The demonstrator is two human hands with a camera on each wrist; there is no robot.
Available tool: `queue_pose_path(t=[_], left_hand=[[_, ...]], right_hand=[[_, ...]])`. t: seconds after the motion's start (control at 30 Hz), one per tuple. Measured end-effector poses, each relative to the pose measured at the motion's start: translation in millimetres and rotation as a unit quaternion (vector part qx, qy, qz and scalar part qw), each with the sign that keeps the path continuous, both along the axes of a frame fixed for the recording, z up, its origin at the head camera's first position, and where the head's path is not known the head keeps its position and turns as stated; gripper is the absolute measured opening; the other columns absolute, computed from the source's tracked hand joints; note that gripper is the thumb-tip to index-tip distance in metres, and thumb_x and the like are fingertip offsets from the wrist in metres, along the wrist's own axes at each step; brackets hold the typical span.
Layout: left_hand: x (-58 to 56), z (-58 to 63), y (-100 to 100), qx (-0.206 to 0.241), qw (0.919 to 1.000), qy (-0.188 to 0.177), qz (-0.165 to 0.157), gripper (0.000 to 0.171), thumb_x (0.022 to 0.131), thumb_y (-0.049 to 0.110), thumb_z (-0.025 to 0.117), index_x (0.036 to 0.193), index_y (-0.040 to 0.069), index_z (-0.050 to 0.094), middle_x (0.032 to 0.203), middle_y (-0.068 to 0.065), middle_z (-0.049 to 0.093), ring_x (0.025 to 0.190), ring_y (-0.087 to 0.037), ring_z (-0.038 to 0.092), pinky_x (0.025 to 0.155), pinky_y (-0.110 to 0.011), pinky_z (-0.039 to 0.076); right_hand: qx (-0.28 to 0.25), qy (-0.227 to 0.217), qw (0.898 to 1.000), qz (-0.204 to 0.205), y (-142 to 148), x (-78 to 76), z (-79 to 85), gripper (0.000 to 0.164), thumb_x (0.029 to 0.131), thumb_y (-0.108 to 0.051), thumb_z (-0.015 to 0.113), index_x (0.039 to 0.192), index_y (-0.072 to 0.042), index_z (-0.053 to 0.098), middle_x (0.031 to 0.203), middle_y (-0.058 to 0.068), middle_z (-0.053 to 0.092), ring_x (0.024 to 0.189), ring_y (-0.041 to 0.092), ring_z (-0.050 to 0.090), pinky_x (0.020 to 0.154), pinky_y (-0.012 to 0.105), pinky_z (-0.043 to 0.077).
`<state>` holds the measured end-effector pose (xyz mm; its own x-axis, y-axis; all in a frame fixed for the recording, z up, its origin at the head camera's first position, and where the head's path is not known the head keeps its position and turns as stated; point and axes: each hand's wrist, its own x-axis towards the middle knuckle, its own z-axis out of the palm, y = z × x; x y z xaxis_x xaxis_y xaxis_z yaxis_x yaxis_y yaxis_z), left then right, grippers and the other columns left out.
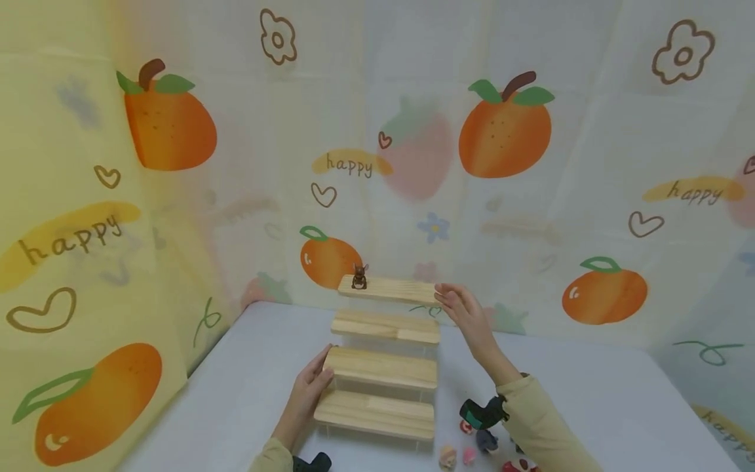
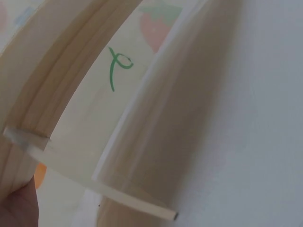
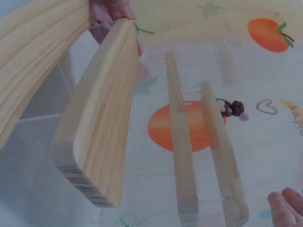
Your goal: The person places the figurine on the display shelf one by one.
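Note:
A four-tier wooden display shelf (image 1: 380, 367) stands on the white table. My left hand (image 1: 309, 387) grips the left end of its second tier from the bottom, and the same hand (image 3: 111, 19) appears behind that board in the right wrist view. On the top tier's left part stands a small brown big-eared animal figurine (image 1: 359, 277). My right hand (image 1: 466, 314) is raised by the top tier's right end. The right wrist view shows its fingers (image 3: 281, 208) slightly apart from the board, holding nothing. Part of my left hand (image 2: 19, 208) shows in the left wrist view.
Several small toy figures, among them a dark one (image 1: 486, 441) and a pink one (image 1: 468, 455), lie on the table right of the shelf, partly under my right forearm. Clear supports (image 2: 94, 182) join the tiers. A fruit-printed curtain (image 1: 413, 98) hangs behind.

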<state>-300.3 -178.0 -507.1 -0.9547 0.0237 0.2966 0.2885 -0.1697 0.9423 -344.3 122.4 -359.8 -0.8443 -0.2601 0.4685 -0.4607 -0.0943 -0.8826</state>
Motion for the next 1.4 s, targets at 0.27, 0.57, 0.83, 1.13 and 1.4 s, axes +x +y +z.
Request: queue_pose_path(t=[0.27,0.57,0.83,1.13,1.4], left_hand=[[1.2,-3.0,-6.3,-0.048,0.9986,0.019,0.008,0.047,0.091,0.004,0.049,0.133,-0.008,0.032,0.139,-0.021,0.027,0.124,-0.01,0.029,0.096,-0.015,0.026],[-7.8,1.9,-8.0,-0.065,0.9978,-0.002,0.009,0.049,0.09,0.013,0.053,0.133,-0.003,0.036,0.138,-0.016,0.033,0.126,-0.02,0.028,0.096,-0.015,0.026],[-5.9,-7.3,-7.8,-0.06,0.9982,0.004,-0.005,0.047,0.092,0.007,0.048,0.134,-0.004,0.033,0.14,-0.016,0.029,0.122,-0.002,0.031,0.096,-0.015,0.025],[-6.7,-6.0,-10.4,-0.024,0.9994,0.004,-0.025,0.049,0.091,0.006,0.048,0.135,-0.007,0.03,0.14,-0.02,0.027,0.119,0.002,0.034,0.096,-0.017,0.027],[-5.5,-7.1,-10.9,-0.023,0.9992,0.015,-0.03,0.047,0.091,0.002,0.047,0.134,-0.008,0.03,0.14,-0.023,0.025,0.119,0.002,0.033,0.096,-0.015,0.025]], right_hand=[[0.019,-0.033,0.999,-0.019,26.4,9.2,-14.5,0.033,0.095,-0.012,0.043,0.12,0.009,0.041,0.126,0.022,0.044,0.115,0.024,0.044,0.094,0.024,0.037],[-0.01,-0.074,0.995,-0.063,51.6,28.3,-32.6,0.041,0.091,-0.01,0.052,0.123,0.01,0.039,0.127,0.027,0.042,0.11,0.014,0.049,0.09,0.02,0.04],[-0.009,-0.098,0.994,-0.048,66.5,39.4,-59.1,0.042,0.09,-0.005,0.053,0.124,0.01,0.036,0.122,0.012,0.051,0.106,0.015,0.053,0.088,0.025,0.043],[-0.002,-0.107,0.992,-0.07,63.2,39.7,-93.6,0.036,0.087,-0.006,0.057,0.117,0.008,0.045,0.116,0.015,0.055,0.102,0.02,0.056,0.082,0.025,0.047],[0.002,-0.076,0.996,-0.038,75.1,27.1,-146.2,0.036,0.09,-0.019,0.055,0.119,0.001,0.048,0.121,0.023,0.05,0.104,0.022,0.054,0.083,0.025,0.047]])
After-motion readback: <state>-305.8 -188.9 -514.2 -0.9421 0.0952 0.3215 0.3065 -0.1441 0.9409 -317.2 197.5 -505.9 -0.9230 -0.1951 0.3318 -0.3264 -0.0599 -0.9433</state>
